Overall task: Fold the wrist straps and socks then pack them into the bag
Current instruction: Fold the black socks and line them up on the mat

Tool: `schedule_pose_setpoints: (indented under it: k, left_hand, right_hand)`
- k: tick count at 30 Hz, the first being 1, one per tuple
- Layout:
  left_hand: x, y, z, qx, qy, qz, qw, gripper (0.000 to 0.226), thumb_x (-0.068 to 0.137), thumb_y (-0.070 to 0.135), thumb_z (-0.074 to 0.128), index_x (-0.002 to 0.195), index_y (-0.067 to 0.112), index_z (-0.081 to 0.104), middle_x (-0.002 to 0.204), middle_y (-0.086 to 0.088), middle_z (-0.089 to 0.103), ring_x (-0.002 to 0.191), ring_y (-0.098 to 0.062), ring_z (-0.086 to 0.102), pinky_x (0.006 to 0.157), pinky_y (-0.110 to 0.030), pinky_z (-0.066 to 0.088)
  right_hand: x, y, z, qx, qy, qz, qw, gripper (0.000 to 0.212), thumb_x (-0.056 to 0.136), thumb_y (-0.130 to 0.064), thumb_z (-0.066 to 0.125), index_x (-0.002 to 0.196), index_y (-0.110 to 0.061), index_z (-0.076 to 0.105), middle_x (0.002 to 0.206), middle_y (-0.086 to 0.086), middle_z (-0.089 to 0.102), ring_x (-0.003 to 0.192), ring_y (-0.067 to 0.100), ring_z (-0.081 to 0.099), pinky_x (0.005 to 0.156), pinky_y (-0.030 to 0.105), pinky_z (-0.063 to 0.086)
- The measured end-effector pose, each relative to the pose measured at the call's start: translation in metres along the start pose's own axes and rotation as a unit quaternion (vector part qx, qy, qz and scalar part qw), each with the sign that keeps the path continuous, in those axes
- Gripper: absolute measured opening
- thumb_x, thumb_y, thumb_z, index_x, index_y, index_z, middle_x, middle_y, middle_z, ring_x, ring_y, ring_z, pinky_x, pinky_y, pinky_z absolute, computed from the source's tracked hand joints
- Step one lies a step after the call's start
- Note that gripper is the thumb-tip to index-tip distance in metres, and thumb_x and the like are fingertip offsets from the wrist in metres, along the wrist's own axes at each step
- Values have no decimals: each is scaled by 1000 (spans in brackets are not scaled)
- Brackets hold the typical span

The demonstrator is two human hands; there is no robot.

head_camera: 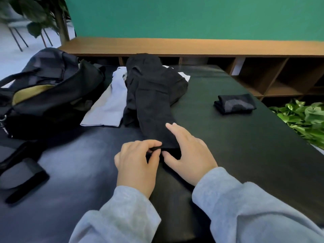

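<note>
A long black sock (154, 109) lies stretched away from me on the dark table (245, 137). My left hand (136, 165) pinches its near end between thumb and fingers. My right hand (187, 153) rests on the same end, fingers fairly straight and thumb beside the hem. Under the sock lies a pile of black cloth (168, 81) and a pale blue sock (108, 106). A folded black and grey sock (235, 104) sits at the right. The open black bag (47, 92) stands at the left. A black wrist strap (22, 176) lies at the near left.
A wooden shelf unit (192, 46) runs along the green wall behind the table. Green leafy plants (305, 120) stand off the table's right edge. Another plant (38, 16) and chair legs show at the far left.
</note>
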State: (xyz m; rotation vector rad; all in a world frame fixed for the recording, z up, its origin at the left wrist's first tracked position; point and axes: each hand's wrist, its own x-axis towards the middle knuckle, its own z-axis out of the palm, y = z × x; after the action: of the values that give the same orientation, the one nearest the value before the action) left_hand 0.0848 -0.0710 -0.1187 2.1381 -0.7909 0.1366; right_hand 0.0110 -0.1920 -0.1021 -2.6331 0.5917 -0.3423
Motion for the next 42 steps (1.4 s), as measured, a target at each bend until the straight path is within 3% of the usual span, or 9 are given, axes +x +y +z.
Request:
schedule_pose_setpoints:
  k: [6,10,14,20,25,29,35,39,42]
  left_hand:
    - [-40,-1,-18,-65,41,-2,997,28,86,28,61,76,52,50,103,24,43,97,6,31,91,-28,25]
    - [-57,-5,-26,-76,25,14,997,19,81,36,46,86,55,46,117,38,39,118,25,16,102,-21,15]
    - [-75,-7,-34,-75,0,27,997,21,83,31,45,93,50,45,118,43,43,121,26,20,99,-7,9]
    - [-87,-17,-45,-69,-11,38,997,16,82,43,37,94,48,45,123,38,44,126,21,22,100,-3,9]
    - [-84,-15,-50,-59,-20,30,998,18,91,27,51,89,44,46,101,39,50,116,30,22,101,-19,24]
    - [-76,-18,-55,-74,-39,-26,996,28,81,38,51,93,60,39,96,36,57,117,-9,49,95,-30,39]
    - [-81,-15,-54,-104,18,-47,993,20,80,41,50,93,53,40,91,18,60,96,-4,54,83,-23,38]
    - [-83,-15,-54,-122,30,-47,991,21,78,45,46,96,52,38,85,17,58,91,2,54,73,-11,36]
    - [-83,-15,-54,-109,30,-47,992,20,81,44,45,97,52,35,82,17,56,91,4,51,68,-11,35]
  right_hand:
    - [-32,-8,11,20,65,41,997,32,86,-18,61,116,-29,61,136,-16,49,131,3,34,104,17,20]
    - [-63,-21,16,35,88,49,994,29,85,-17,63,111,-29,63,131,-20,52,131,2,35,101,15,20]
    - [-83,-27,22,37,84,40,995,29,85,-18,62,112,-30,63,129,-21,53,135,2,32,98,11,15]
    - [-92,-25,27,78,109,32,991,29,75,-10,74,98,-28,69,115,-21,59,126,8,46,99,23,30]
    - [-90,-24,21,102,121,15,987,23,82,-21,71,103,-29,68,98,-39,47,113,-6,42,96,25,36]
    - [-89,-25,21,106,143,16,984,17,85,-27,66,102,-25,68,88,-36,47,97,-5,44,83,12,31]
    - [-89,-26,24,99,175,37,979,24,86,-40,52,94,-22,65,85,-26,52,88,-2,40,78,-2,26]
    - [-90,-27,23,104,186,56,975,34,87,-47,48,97,-20,66,85,-16,60,87,8,48,73,14,33]
    - [-91,-29,23,113,185,71,974,34,86,-46,49,101,-21,66,79,-23,55,87,13,52,75,25,39]
